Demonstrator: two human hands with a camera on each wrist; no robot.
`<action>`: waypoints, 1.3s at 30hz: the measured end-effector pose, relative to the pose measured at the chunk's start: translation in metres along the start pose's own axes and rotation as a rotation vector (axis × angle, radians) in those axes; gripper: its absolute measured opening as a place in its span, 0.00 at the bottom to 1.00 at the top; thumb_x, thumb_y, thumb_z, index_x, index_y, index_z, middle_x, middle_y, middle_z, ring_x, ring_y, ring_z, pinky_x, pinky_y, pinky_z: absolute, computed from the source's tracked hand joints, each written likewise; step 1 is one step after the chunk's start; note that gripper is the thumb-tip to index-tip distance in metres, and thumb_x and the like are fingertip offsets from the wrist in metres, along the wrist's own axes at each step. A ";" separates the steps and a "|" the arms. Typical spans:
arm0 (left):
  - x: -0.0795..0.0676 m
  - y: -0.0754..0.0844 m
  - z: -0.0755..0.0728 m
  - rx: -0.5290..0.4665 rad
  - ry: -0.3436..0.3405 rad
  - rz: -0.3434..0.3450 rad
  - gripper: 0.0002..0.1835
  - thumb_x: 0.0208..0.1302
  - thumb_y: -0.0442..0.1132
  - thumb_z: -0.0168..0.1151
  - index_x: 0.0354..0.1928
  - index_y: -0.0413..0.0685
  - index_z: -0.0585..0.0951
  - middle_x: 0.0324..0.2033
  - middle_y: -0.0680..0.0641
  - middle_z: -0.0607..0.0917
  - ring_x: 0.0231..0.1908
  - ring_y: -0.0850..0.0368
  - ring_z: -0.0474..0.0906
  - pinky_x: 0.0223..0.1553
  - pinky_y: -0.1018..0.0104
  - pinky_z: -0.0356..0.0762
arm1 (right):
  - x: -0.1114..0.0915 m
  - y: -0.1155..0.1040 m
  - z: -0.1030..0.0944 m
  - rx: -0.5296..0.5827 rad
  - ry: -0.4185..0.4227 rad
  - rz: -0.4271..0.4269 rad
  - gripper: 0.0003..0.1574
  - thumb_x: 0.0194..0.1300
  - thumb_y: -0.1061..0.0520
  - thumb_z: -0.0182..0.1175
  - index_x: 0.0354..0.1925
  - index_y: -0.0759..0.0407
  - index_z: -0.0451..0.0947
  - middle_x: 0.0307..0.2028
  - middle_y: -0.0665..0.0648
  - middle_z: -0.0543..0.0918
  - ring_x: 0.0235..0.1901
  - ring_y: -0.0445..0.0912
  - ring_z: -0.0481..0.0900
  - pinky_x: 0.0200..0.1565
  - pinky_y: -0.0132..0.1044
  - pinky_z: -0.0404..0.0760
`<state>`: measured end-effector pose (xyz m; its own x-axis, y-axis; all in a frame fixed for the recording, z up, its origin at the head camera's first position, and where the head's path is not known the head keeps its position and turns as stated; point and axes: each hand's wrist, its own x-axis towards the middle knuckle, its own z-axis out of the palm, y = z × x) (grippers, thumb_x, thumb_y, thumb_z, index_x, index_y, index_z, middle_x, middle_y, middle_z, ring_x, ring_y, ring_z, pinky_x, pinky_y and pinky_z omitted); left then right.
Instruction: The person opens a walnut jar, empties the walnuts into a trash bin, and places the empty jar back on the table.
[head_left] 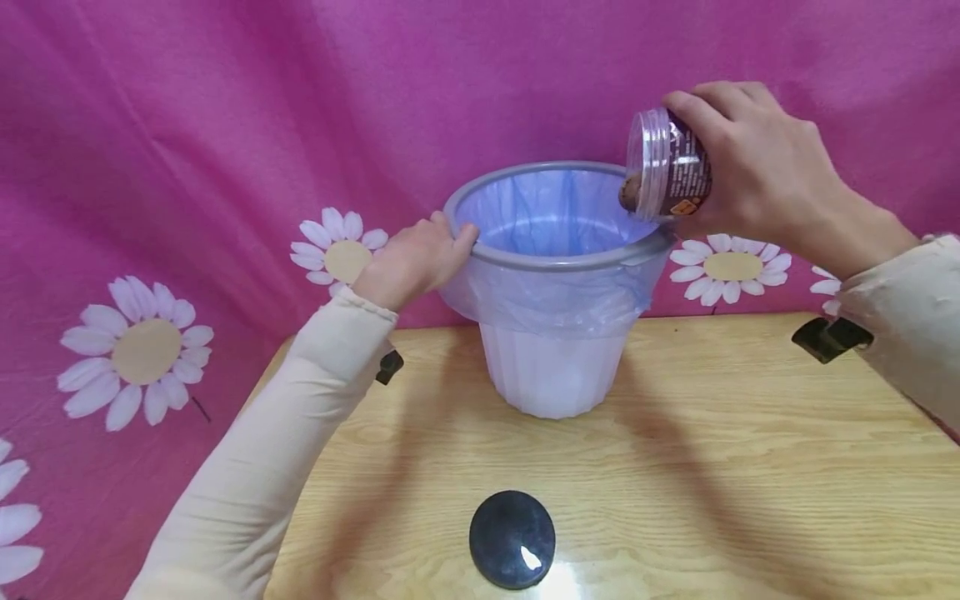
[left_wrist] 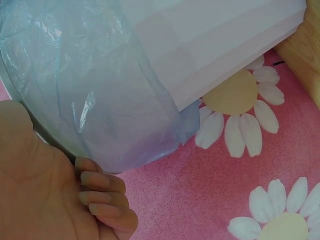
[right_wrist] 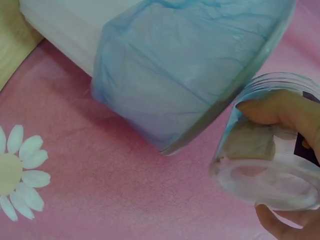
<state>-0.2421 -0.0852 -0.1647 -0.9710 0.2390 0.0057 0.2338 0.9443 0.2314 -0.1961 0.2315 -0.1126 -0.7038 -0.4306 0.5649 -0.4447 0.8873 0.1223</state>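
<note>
A white ribbed trash bin (head_left: 555,371) with a grey rim stands upright on the table, lined with a bluish plastic bag (head_left: 555,300) folded over its outside. My left hand (head_left: 416,260) grips the rim on the left, thumb on top; in the left wrist view its fingers (left_wrist: 102,192) curl below the rim. Over the right side of the bin my right hand (head_left: 772,162) holds a clear plastic jar (head_left: 656,167) with a dark label. The jar is tipped sideways, its open mouth towards the bin. Something brown (head_left: 631,192) lies at the lower side of the mouth.
A round black lid (head_left: 512,540) lies on the wooden table (head_left: 712,467) in front of the bin. Pink cloth (head_left: 375,100) with white daisies hangs behind and to the left.
</note>
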 end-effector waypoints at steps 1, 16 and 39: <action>0.000 0.000 0.000 0.001 0.004 -0.004 0.39 0.69 0.58 0.27 0.66 0.28 0.58 0.60 0.33 0.70 0.55 0.40 0.71 0.57 0.51 0.67 | 0.001 0.000 0.000 -0.009 0.003 -0.013 0.72 0.23 0.54 0.83 0.68 0.61 0.60 0.61 0.70 0.67 0.61 0.68 0.63 0.44 0.74 0.68; 0.002 0.004 0.000 0.005 0.018 -0.009 0.39 0.70 0.58 0.26 0.66 0.28 0.57 0.62 0.32 0.69 0.57 0.40 0.71 0.58 0.52 0.67 | 0.002 0.004 0.000 -0.025 0.019 -0.021 0.74 0.21 0.55 0.83 0.68 0.63 0.60 0.61 0.71 0.68 0.60 0.69 0.63 0.49 0.73 0.66; -0.001 0.005 0.000 -0.020 0.006 -0.012 0.40 0.69 0.58 0.26 0.67 0.28 0.56 0.61 0.32 0.70 0.55 0.41 0.71 0.55 0.52 0.69 | 0.000 0.002 0.001 -0.034 0.031 -0.051 0.73 0.22 0.54 0.84 0.68 0.64 0.60 0.61 0.71 0.67 0.60 0.68 0.63 0.49 0.73 0.67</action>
<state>-0.2400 -0.0806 -0.1639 -0.9740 0.2265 0.0091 0.2214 0.9423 0.2509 -0.1975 0.2335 -0.1135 -0.6628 -0.4706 0.5825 -0.4600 0.8696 0.1793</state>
